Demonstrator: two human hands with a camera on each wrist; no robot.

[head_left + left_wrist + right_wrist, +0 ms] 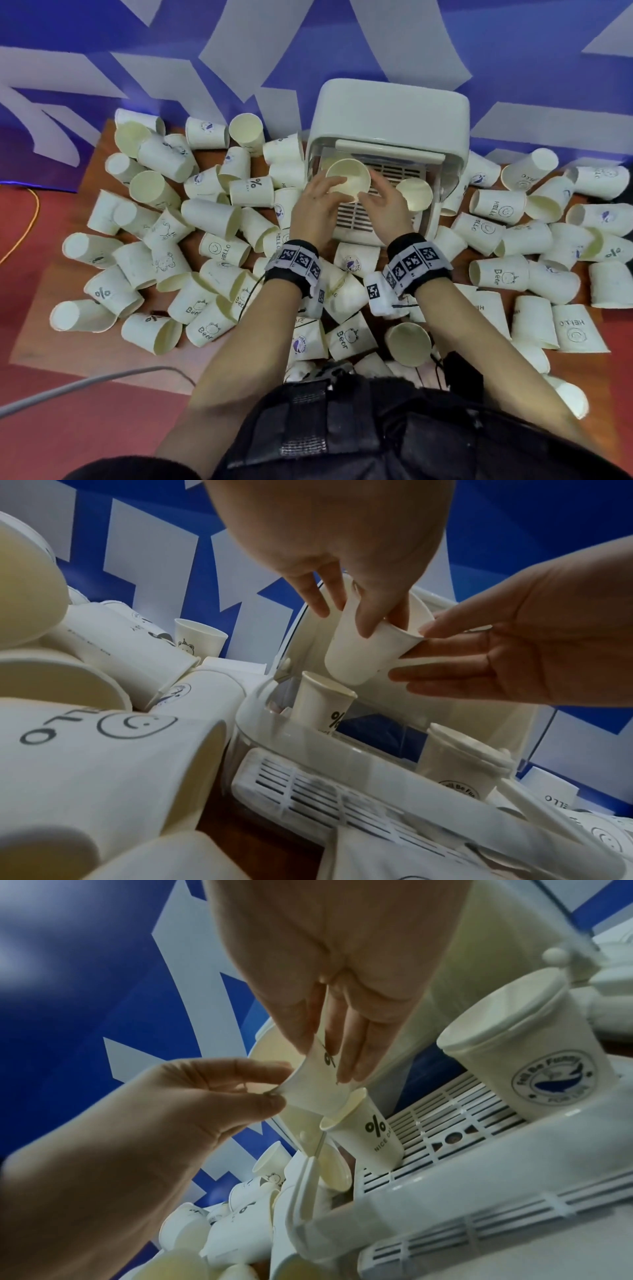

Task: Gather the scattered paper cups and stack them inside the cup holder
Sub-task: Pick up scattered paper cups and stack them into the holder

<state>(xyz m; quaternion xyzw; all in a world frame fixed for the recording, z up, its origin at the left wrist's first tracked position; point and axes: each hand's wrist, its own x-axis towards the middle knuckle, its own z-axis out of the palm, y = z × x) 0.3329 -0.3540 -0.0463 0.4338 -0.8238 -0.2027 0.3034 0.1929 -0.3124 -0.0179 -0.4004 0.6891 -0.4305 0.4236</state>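
While both hands steadied one paper cup (371, 647) just above the "%" cup (323, 710) standing in the cup holder (390, 113), the likeliest slip was a misaligned base catching that cup's rim and tipping it on the slatted tray. The left hand (317, 205) pinched the held cup's side; the right hand (385, 207) pinched its rim, and a hard grip could crease the thin wall. Readable print: "% NICE DAY", "Be Funny", and "HELLO" and "Bear" on the scattered cups (226, 248) on the worktop (41, 329).
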